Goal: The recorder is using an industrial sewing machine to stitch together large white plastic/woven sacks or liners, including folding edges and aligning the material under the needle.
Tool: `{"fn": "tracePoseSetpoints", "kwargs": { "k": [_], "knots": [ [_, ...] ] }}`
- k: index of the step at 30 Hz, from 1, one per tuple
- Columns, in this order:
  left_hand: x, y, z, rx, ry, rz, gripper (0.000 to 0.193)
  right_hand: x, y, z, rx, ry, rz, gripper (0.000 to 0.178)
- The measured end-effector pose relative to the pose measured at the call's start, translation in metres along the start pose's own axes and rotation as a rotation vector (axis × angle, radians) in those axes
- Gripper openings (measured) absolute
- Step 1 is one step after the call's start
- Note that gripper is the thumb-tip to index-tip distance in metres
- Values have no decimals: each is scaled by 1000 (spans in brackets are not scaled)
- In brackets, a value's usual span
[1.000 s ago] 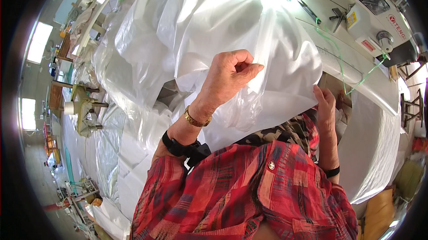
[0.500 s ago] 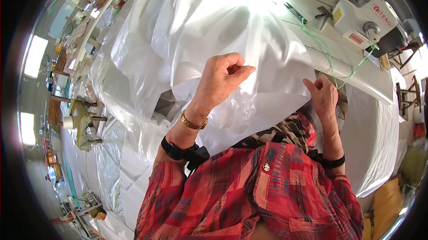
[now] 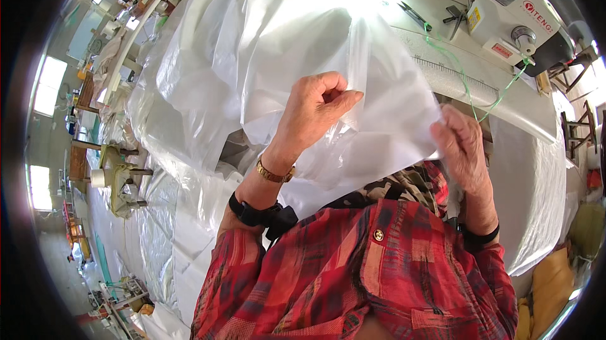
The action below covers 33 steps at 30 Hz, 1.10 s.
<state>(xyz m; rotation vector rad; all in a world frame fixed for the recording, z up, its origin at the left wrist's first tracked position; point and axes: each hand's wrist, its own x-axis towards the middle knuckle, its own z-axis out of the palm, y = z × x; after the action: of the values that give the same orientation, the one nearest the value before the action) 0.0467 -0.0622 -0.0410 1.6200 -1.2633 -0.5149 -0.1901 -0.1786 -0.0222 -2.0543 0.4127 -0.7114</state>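
Observation:
A big, glossy white plastic sheet (image 3: 394, 97) hangs in folds from the sewing machine bed toward my lap. My left hand (image 3: 319, 109) is closed in a pinch, thumb against forefinger, on a narrow creased strip running down the sheet's middle. At the sheet's right edge is my right hand (image 3: 464, 147), blurred by motion, its curled fingers closed on that edge; the exact grip is hard to see. The sewing machine (image 3: 499, 8) stands beyond, its needle area washed out by a bright lamp. Thread snips (image 3: 413, 15) lie on the bed, tied to a green cord (image 3: 464, 75).
A ruler scale (image 3: 457, 73) runs along the bed's near edge. Beside the snips lies a small black tool (image 3: 454, 19). More plastic sheeting (image 3: 154, 239) heaps up at left, near a stool (image 3: 117, 179) with a white spool. Stacked white material (image 3: 527, 195) stands at right.
My right hand has moved lower and closer to me, and the sheet's right side has smoothed into a straighter edge. My left hand stays almost where it was, still pinching.

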Motion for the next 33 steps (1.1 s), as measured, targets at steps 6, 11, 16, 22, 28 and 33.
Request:
{"fn": "tracePoseSetpoints", "kwargs": {
  "k": [6,11,16,22,28,33],
  "knots": [
    [0,15,3,-180,-59,-123,19,30,-20,19,-128,-298,-243,20],
    [-4,13,1,-309,-106,-146,15,36,-12,51,-83,-386,-268,14],
    [-8,7,-1,-329,-126,-149,12,38,-9,63,-110,-385,-294,14],
    [-11,3,-4,-289,-138,-115,16,41,-13,71,-211,-384,-419,14],
    [-15,4,-8,-346,-86,-230,18,38,-8,83,-283,-298,-522,15],
    [-17,-4,-16,-154,-37,-129,17,43,-8,78,-281,-194,-578,23]
  ]
}}
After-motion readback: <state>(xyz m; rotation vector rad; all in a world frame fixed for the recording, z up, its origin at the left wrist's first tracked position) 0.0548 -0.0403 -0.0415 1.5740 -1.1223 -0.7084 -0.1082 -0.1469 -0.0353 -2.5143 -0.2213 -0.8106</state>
